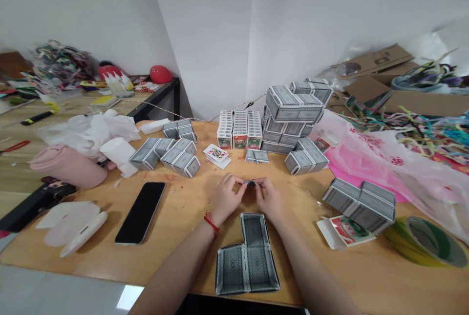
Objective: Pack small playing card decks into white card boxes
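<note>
Both hands meet over the middle of the table. My left hand [227,198], with a red string bracelet at the wrist, pinches one end of a small dark playing card [250,184]. On its other end are the closed fingertips of my right hand [269,199]. The card looks bent between them; its face is hidden. Between my forearms lies an L-shaped open form made of grey-backed playing cards [245,261]. Beyond my hands are a small pile of face-up cards [217,155] and a flat folded-card piece [257,156].
Card boxes [240,130] stand at the back, beside a tall stack of folded-card blocks [289,115]. More blocks [179,156] sit left. A phone [140,212] lies at left; yellow tape [427,241] and an opened card box [346,232] are at right.
</note>
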Tool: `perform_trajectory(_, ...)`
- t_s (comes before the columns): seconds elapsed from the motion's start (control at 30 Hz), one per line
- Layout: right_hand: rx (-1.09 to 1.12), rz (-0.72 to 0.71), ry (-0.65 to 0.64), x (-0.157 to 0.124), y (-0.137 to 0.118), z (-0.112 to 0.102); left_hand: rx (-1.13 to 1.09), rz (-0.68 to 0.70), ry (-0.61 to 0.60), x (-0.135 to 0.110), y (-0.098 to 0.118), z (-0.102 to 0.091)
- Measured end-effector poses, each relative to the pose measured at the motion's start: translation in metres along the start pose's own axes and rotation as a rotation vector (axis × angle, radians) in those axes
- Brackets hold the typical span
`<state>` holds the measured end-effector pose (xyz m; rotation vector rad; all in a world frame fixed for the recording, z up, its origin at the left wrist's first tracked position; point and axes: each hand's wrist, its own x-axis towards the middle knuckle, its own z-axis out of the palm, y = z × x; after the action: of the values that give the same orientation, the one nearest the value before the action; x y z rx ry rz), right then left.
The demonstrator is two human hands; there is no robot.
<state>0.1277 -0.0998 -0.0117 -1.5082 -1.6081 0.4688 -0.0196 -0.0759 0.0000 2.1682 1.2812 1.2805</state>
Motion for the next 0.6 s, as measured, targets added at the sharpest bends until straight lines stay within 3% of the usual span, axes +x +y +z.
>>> perform_trajectory(0.43, 0.04, -0.071, 0.159, 0.0045, -0.0042, -0.0047, -0.031, 0.033, -0.022, -0.002, 0.0008, -0.0011)
perform_trajectory(0.6, 0.235, 0.076, 0.143, 0.0082, -0.0024, 0.0046, -0.113, -0.081, -0.042, -0.0031, -0.0012, 0.0016)
